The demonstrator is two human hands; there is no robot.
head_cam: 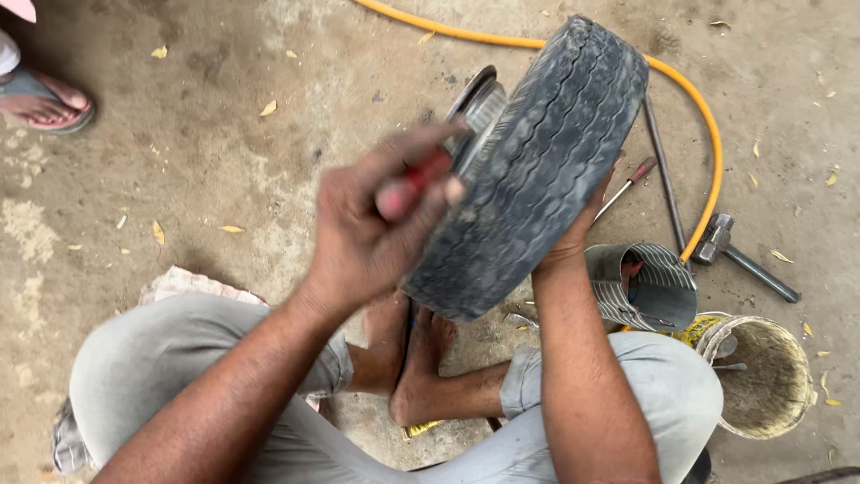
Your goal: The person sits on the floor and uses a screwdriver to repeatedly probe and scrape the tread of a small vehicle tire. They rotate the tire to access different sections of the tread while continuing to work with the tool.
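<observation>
Head view: left hand [372, 229] clenches red-handled tool [414, 184]; right hand [587, 215] grips small worn black rubber tyre [533, 170] behind its tread. Looks heavy, stiff, grippy; hold by the tread.

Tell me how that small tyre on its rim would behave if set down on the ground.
The tyre is round with a tread all around, so stood upright it would probably roll or topple. With its metal rim it looks fairly heavy for its size. The right hand steadies it; the left hand grips a red-handled tool.

Open-air repair yard: dirt ground [224, 116], hammer [717, 240], hose [708, 134]
</observation>
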